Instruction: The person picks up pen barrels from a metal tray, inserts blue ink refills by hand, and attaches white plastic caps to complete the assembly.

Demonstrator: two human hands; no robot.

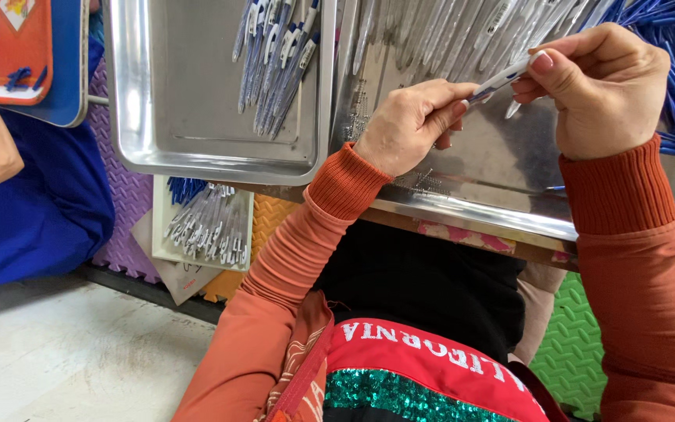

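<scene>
Steel tray (462,168) under both hands' pen (501,78); foam-mat floor (119,195).

Both hands, left (408,125) and right (599,86), held one pen (498,80) above the right tray (494,180); a pen bundle (279,59) lay in the left tray (173,101).

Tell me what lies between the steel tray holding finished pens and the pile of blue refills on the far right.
In the head view, a second steel tray of clear pen barrels lies between them; both hands hold one pen above it.
</scene>
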